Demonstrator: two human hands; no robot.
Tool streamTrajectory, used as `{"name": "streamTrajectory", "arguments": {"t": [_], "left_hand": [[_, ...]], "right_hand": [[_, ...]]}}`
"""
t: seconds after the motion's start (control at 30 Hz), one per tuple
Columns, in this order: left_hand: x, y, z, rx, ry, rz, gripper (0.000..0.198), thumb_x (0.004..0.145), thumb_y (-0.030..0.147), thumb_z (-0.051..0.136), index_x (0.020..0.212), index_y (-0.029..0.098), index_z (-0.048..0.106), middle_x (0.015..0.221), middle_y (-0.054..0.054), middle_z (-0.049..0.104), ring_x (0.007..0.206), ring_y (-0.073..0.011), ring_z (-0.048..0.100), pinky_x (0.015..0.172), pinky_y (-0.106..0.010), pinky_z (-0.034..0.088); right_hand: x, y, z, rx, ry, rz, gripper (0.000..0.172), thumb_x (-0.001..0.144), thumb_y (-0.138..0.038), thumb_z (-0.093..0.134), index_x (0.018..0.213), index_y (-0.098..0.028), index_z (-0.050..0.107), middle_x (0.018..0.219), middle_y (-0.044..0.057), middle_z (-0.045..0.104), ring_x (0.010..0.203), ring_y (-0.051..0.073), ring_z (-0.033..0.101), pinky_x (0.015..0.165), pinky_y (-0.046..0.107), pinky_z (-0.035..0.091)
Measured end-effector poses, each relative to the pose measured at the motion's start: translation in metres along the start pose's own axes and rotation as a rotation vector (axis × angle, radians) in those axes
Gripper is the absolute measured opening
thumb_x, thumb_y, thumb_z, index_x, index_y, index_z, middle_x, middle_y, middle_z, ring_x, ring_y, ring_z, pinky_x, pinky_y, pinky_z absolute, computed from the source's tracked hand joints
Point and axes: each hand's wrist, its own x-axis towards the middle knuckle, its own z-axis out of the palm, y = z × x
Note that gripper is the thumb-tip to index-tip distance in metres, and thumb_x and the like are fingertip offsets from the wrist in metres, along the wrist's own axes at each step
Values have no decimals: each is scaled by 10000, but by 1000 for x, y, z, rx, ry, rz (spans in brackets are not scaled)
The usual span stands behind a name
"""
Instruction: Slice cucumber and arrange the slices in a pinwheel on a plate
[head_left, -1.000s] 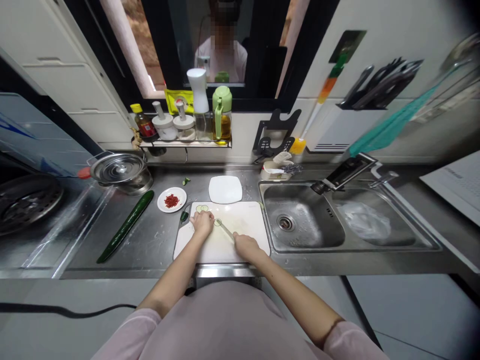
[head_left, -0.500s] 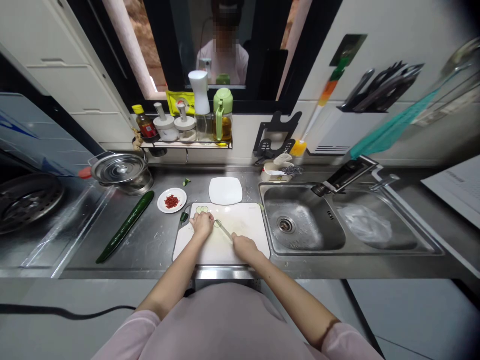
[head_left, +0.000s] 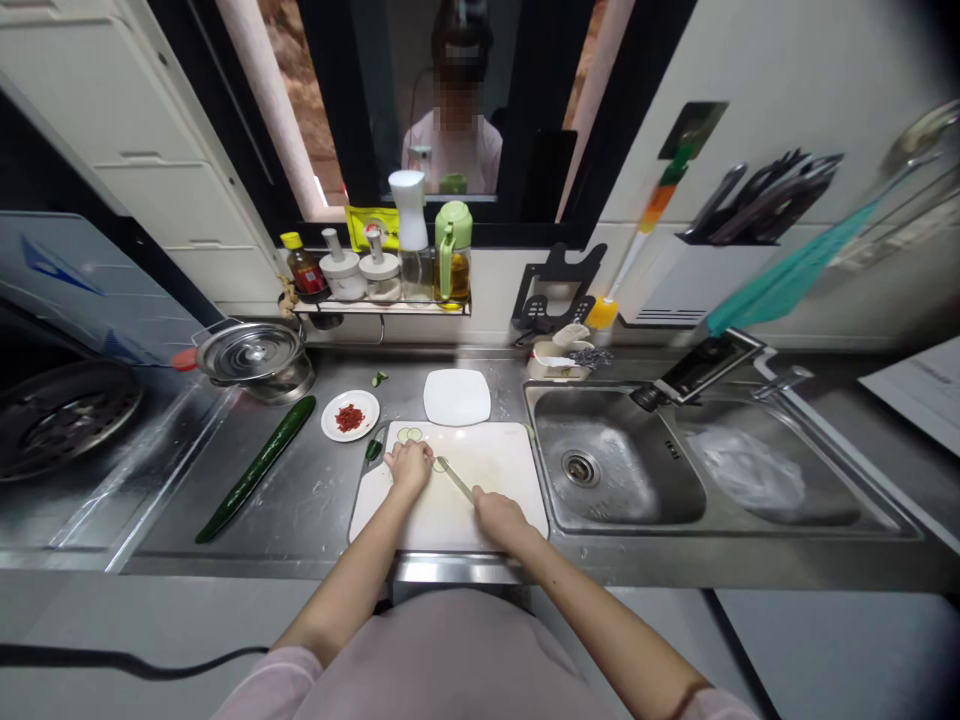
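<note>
My right hand is wrapped round the handle end of a knife, whose narrow blade slants up and left over the white cutting board. The blade's tip meets a thin pale cucumber slice lying on the board. Just left of that slice, my left hand has its fingers bent and closed, with the fingertips at the slice's edge. Beyond the left knuckles lie further cucumber slices. A dark green cucumber end sits by the board's upper left corner.
A whole cucumber lies left on the steel counter. Near it are a plate of chopped red pieces and a lidded pot. Behind the board stands a white square dish. The double sink is at right, bottles on the shelf.
The view has tilted up a little, so everything sits lower in the picture. The knife tip now lies over the cucumber slice, and the right hand is slightly farther back.
</note>
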Motion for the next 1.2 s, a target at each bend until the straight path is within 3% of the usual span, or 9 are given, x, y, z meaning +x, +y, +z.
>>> {"name": "streamTrajectory", "arguments": {"t": [0.43,0.6,0.93,1.2], "left_hand": [[-1,8,0,-43,30,-19,148,806,290,561,845,264,701,1075,-64,657,1091,-272,459,878,-419,251],[-4,12,-5,-25,23,0,189,836,256,508,858,249,695,1099,-72,651,1107,-278,454,887,-429,250],[-18,15,-3,-65,82,12,188,818,267,522,902,237,687,1083,-93,638,1116,-284,451,903,-425,257],[-28,21,2,-174,49,34,196,834,175,475,854,221,664,921,-70,694,1048,-256,526,892,-403,271]], "right_hand": [[-5,1,-8,-34,-44,33,452,846,13,319,1232,-122,510,1039,172,687,1026,265,650,788,332,463],[-10,5,0,-33,-12,47,467,846,9,310,1238,-144,513,1034,157,694,1016,258,652,788,322,446],[-19,30,13,54,44,49,297,949,-195,324,1148,-183,544,936,129,709,925,247,668,716,286,401],[-13,45,19,189,144,175,358,981,-276,251,1230,-167,484,1009,124,709,960,223,661,711,258,382]]}}
